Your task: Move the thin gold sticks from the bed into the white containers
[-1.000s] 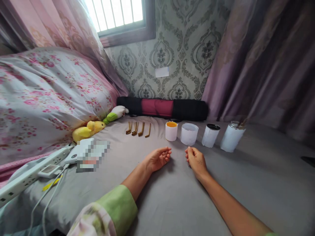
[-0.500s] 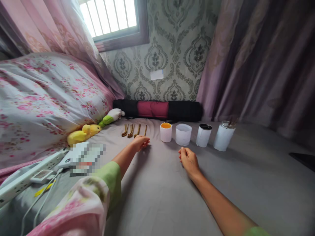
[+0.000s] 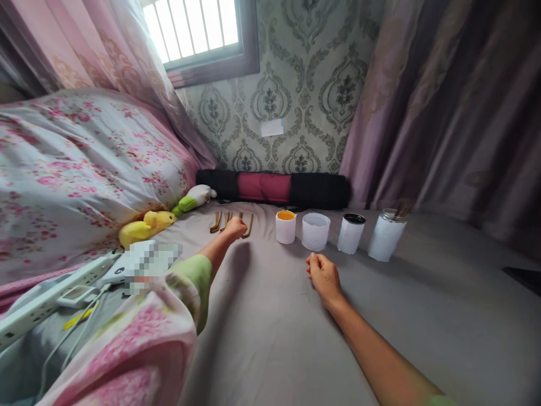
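Left hand: arm extended over the grey sheet, hand among the thin, bent, brown-gold sticks. Back of hand toward the camera; fingers mostly hidden. Cannot tell whether its grip is wide or narrow, or whether it has hold of a stick. One single bent stick lies just right of the knuckles; the rest lie in small bunches behind and to the left of the hand, partly covered by it.

Right hand: fingers curled in, thumb against the index finger, grip narrow; nothing seen in it. It is low over the sheet, in front of the containers.

Containers, a row of four, all upright, left to right: short white-wrapped cylinder with orange interior; wider, whitish, translucent round tub; white-wrapped cylinder with dark interior; tall white-wrapped clear jar, with thin brown sticks standing at its mouth. Gaps between all four.

Behind: long black-and-maroon fabric roll along the patterned wall. Left side: yellow plush toy, green-and-white plush toy, white power strip with cables.
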`<action>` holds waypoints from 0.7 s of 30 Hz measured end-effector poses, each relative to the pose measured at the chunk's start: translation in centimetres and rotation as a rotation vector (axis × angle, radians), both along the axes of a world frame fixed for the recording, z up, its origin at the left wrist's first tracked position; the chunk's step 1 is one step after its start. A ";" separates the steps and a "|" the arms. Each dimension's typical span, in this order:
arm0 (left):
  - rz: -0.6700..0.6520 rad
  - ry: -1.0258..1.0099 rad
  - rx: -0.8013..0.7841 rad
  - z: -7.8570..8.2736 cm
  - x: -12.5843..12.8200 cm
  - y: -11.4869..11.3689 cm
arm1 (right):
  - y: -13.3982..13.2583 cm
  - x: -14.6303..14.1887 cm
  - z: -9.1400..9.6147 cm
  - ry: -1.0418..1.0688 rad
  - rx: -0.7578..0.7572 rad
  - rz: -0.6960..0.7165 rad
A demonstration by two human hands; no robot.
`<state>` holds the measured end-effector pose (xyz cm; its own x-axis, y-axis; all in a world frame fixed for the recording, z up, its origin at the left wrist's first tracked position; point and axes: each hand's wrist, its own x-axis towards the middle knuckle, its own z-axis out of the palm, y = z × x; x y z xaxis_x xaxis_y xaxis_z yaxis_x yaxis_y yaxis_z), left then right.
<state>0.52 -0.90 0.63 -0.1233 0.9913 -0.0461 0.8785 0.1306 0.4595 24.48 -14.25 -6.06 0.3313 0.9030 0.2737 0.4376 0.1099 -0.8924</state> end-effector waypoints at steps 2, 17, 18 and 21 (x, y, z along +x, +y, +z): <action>-0.013 0.025 0.008 0.2 -0.1 0.2 | 0.0 0.0 0.0 0.010 0.003 0.000; -0.091 0.229 -0.050 -0.8 0.3 1.8 | 0.1 0.1 -0.3 0.022 0.014 0.016; -0.090 0.234 -0.055 -0.9 0.3 1.8 | 0.1 0.1 -0.3 0.023 0.014 0.014; -0.085 0.241 -0.063 -1.3 0.3 1.8 | 0.1 0.1 -0.2 0.030 0.020 0.012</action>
